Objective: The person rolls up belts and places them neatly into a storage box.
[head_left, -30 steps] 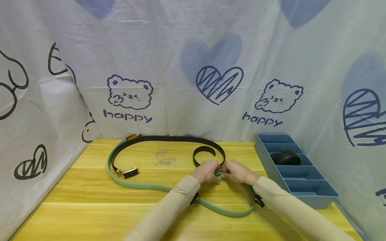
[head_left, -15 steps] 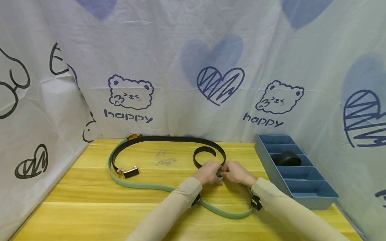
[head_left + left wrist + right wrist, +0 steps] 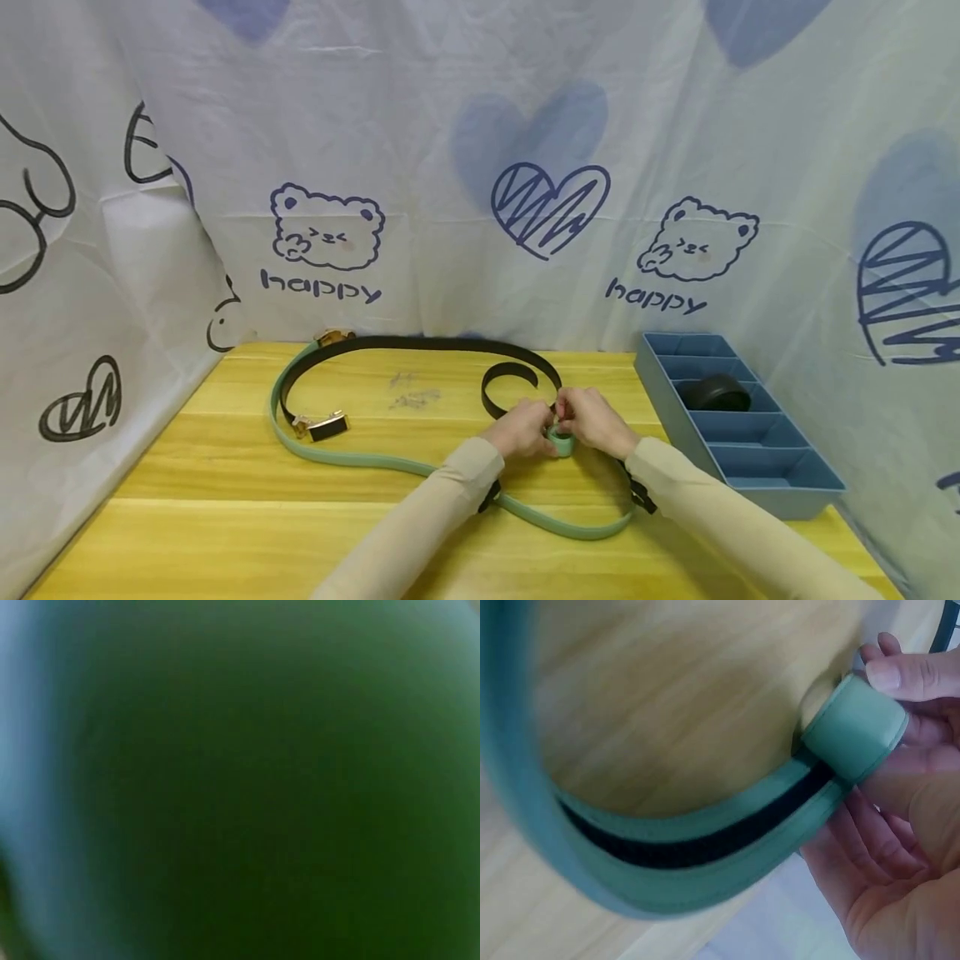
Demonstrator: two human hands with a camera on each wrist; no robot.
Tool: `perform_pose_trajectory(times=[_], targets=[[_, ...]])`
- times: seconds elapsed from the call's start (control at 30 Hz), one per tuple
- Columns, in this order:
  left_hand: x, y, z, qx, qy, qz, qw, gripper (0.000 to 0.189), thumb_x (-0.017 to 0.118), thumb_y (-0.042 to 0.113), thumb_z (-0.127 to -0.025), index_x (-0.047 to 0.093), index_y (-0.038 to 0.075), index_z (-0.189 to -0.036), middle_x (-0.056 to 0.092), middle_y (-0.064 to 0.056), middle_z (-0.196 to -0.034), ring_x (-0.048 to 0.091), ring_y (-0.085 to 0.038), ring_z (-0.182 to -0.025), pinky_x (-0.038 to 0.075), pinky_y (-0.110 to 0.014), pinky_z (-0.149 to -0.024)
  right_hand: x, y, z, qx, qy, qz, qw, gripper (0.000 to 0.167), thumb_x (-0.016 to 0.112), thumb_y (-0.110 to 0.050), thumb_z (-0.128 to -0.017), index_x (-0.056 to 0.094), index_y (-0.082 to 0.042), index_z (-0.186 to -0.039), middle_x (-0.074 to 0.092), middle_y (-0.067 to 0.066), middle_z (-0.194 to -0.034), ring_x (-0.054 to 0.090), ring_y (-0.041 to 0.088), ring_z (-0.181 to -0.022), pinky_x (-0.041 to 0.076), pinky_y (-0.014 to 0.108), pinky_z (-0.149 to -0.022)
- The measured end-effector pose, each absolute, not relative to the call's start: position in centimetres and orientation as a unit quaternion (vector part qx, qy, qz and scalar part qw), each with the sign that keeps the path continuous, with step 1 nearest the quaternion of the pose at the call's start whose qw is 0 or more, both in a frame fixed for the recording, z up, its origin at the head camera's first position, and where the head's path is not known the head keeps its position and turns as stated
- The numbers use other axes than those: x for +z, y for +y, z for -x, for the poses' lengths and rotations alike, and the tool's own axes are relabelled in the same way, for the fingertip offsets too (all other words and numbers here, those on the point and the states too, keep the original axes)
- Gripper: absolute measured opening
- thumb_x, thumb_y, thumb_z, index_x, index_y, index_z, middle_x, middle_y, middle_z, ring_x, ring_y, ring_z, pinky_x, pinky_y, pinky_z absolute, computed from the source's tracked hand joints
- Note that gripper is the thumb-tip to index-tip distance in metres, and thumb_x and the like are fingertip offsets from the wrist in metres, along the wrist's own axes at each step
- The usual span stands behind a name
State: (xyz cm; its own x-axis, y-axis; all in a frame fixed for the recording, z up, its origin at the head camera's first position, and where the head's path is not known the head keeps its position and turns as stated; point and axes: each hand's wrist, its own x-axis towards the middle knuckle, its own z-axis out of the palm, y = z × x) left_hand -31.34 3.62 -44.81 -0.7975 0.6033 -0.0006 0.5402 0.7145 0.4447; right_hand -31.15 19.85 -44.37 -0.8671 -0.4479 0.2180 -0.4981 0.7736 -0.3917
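Note:
A green belt point(image 3: 566, 528) runs along the table, with one end wound into a small roll point(image 3: 561, 443) between the hands. My left hand point(image 3: 519, 432) holds the roll from its left side. My right hand point(image 3: 597, 423) has its fingertips curled at the roll's back right edge. The right wrist view shows the green roll point(image 3: 859, 727) closely, fingers around it and a thumb against it; from it the strap curves away, a dark strip along its inner face. Blurred dark green fills the left wrist view, hiding the left hand there.
A black belt point(image 3: 450, 342) arcs across the back, its tip curled point(image 3: 510, 370) behind the hands. Its gold-framed black buckle point(image 3: 328, 427) lies left; another gold buckle point(image 3: 333, 337) sits at the back left. On the right stands a blue divided box point(image 3: 757, 429) with a coiled black belt point(image 3: 716, 392) inside.
The green roll has shifted slightly right and shows more between the hands. The right fingers have moved up to its back edge. The black belt and box stay put.

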Motion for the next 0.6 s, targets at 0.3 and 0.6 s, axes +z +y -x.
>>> perform_pose_trajectory(times=[0.3,0.6], targets=[[-45.3,3.5,31.5,0.195,0.920,-0.335,0.060,0.038,0.082,0.022,-0.080,0.057,0.018,-0.108,0.056,0.004,-0.079,0.046,-0.011,-0.066,0.037,-0.023,-0.061,-44.4,20.4,31.5,0.243,-0.942,-0.227,0.046,0.030,0.086,-0.011,-0.074,0.056,-0.007,-0.078,0.061,0.001,-0.073,0.053,0.011,-0.066,0.044,0.025,-0.061],[-45.6,3.6,31.7,0.181,0.919,-0.345,0.049,0.047,0.085,0.018,-0.077,0.057,0.021,-0.116,0.063,0.005,-0.089,0.050,-0.008,-0.072,0.039,-0.023,-0.064,-44.3,21.0,31.6,0.274,-0.932,-0.235,-0.003,0.023,0.083,-0.008,-0.077,0.063,-0.007,-0.088,0.066,-0.002,-0.073,0.056,0.007,-0.062,0.047,0.021,-0.055]])
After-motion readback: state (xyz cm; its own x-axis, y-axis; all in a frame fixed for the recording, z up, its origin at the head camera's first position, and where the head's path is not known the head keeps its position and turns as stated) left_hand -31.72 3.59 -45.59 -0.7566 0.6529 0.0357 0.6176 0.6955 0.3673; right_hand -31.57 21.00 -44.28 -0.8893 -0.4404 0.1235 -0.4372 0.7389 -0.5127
